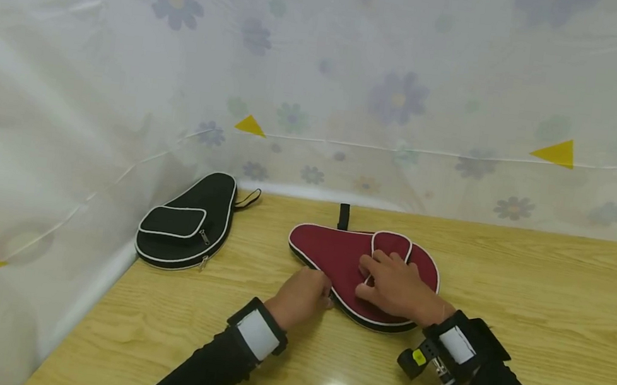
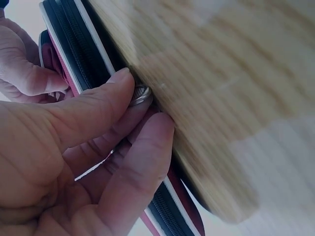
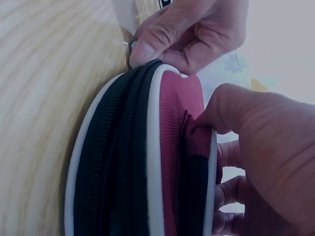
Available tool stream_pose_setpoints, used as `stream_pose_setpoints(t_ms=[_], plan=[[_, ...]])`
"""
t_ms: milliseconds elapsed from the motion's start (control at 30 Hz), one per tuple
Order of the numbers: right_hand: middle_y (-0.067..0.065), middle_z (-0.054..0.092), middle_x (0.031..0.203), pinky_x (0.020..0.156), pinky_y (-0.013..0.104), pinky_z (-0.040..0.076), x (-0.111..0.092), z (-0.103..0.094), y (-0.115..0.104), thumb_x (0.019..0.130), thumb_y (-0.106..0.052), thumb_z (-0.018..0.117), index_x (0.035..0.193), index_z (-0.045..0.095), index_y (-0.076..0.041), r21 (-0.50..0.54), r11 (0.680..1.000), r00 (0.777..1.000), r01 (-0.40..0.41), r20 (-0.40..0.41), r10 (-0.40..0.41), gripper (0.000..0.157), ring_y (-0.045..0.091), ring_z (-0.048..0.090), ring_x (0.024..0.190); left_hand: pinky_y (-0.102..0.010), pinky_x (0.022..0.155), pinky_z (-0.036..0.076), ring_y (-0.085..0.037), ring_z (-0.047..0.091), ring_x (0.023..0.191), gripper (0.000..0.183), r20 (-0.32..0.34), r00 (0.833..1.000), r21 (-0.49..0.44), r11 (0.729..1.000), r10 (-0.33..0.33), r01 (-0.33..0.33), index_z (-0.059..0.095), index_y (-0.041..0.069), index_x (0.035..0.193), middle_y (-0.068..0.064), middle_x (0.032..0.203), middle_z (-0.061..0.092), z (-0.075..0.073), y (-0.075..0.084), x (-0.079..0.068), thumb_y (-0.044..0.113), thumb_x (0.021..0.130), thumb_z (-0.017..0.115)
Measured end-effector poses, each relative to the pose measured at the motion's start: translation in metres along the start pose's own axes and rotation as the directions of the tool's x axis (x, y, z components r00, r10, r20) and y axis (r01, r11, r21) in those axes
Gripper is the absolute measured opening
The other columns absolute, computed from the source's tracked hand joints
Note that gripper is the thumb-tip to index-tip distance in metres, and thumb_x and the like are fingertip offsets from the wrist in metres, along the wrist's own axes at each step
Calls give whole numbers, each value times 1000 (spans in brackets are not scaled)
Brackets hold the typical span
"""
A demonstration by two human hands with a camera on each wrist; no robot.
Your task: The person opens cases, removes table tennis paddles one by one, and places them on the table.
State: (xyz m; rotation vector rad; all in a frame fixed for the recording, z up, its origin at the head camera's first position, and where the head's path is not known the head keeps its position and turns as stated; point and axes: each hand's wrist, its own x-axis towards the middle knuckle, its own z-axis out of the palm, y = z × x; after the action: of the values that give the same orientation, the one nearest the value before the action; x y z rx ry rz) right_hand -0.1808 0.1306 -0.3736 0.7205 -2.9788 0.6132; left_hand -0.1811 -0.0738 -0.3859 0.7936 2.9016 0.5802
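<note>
A red table tennis bat case [image 1: 330, 249] with white piping and a black zipper side lies on the wooden table, its narrow end to the left. My left hand [image 1: 301, 294] is at its near edge; thumb and fingers pinch a silver zipper pull [image 2: 141, 94] on the side. On the case's wide end, my right hand [image 1: 392, 286] grips the small raised pocket [image 1: 391, 242]. Its thumb dents the pocket's red fabric in the right wrist view, and the bent fingers reach over the pocket's front. Part of the pocket is hidden under that hand.
A black bat case [image 1: 216, 201] with white piping, a front pocket and a wrist loop lies at the table's left edge. A black strap [image 1: 344, 216] sticks out behind the red case. Floral sheeting [image 1: 344, 82] hangs along the back and left of the table [image 1: 531, 294].
</note>
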Motion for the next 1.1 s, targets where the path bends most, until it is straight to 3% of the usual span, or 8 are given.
stream_pose_setpoints(t_ms=[267, 433, 567, 733, 900, 1000, 1100], plan=[[-6, 40, 84, 64, 39, 25, 0, -1, 10, 84, -20, 61, 81, 46, -20, 1, 999, 998, 55, -18, -55, 15, 18, 36, 76, -20, 51, 33, -5, 39, 55, 37, -17, 1000, 4, 1000, 8, -8, 55, 10, 57, 9, 54, 43, 1, 1, 1, 6, 81, 82], [-7, 41, 83, 64, 38, 24, 1, -2, 13, 84, -21, 62, 82, 47, -21, -1, 998, 998, 58, -5, -58, 16, 18, 36, 77, -20, 50, 31, -6, 38, 55, 38, -9, 1000, -10, 1000, -18, 18, 53, 11, 57, 9, 54, 41, 1, 2, 2, 6, 82, 82], [-6, 41, 82, 63, 39, 24, -2, 0, 12, 84, -21, 63, 81, 48, -21, 6, 999, 998, 40, -47, -39, 16, 19, 37, 76, -20, 50, 30, -6, 37, 54, 39, -10, 1000, -8, 1000, -23, 23, 52, 11, 57, 9, 54, 41, 1, 1, 3, 7, 83, 81], [2, 48, 91, 62, 44, 30, -11, 7, 3, 87, -22, 66, 93, 57, -17, 39, 997, 988, -60, -141, 65, 12, 26, 43, 80, -21, 50, 30, -6, 37, 54, 38, -16, 1000, 8, 1000, -12, 12, 53, 11, 57, 8, 54, 41, 1, 1, 2, 7, 83, 81], [26, 48, 108, 70, 60, 40, -20, 11, -10, 89, -34, 74, 119, 56, -4, 51, 971, 944, -235, -225, 240, 46, 46, 42, 99, -21, 50, 31, -6, 37, 54, 39, -22, 1000, 33, 999, -2, 2, 52, 11, 57, 9, 54, 41, 2, 0, 1, 7, 82, 82], [35, 43, 103, 64, 60, 46, -21, 11, -15, 86, -41, 78, 113, 52, 5, 13, 952, 915, -307, -269, 299, 60, 52, 42, 95, -21, 50, 32, -6, 37, 54, 40, -23, 1000, 28, 1000, -6, 7, 52, 11, 56, 9, 54, 41, 2, -1, 1, 7, 83, 82], [35, 42, 97, 57, 54, 48, -20, 11, -15, 85, -41, 79, 106, 51, 8, 14, 948, 912, -319, -268, 311, 60, 50, 45, 88, -21, 50, 32, -6, 37, 54, 39, -26, 1000, 25, 1000, -13, 13, 53, 10, 56, 8, 54, 42, 2, -1, 1, 8, 83, 82]])
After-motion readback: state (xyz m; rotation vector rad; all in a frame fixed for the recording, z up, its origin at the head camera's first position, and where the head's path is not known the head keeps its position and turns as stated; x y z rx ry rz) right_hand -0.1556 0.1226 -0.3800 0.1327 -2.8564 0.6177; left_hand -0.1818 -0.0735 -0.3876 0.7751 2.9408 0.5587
